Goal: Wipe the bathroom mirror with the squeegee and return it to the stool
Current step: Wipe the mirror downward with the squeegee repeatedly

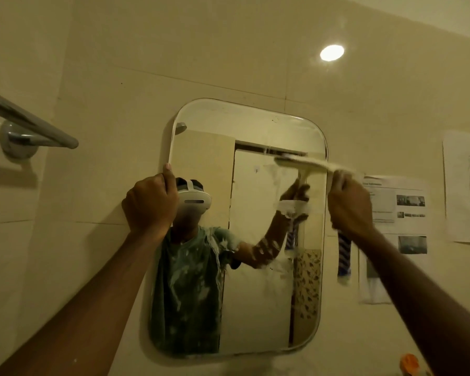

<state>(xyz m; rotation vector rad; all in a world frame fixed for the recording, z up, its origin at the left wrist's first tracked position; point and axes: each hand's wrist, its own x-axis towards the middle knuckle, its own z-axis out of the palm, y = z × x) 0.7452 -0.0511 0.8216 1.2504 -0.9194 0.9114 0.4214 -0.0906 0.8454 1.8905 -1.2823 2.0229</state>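
Head view: squeegee blade lying across the mirror's upper right, handle hanging down through the right fist

The right hand [350, 204] wraps its fingers tight around the squeegee [307, 162], whose blade runs near-level over the mirror [255, 294] edge; streaked glass lies below it, so a downward pull seems next. The left hand [148, 204], arm raised, curls on the mirror's left rim. No stool shows

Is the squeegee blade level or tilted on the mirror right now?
Roughly level. The squeegee blade lies across the mirror upper right, handle hanging down through the right hand; motion blur hides any slight tilt.
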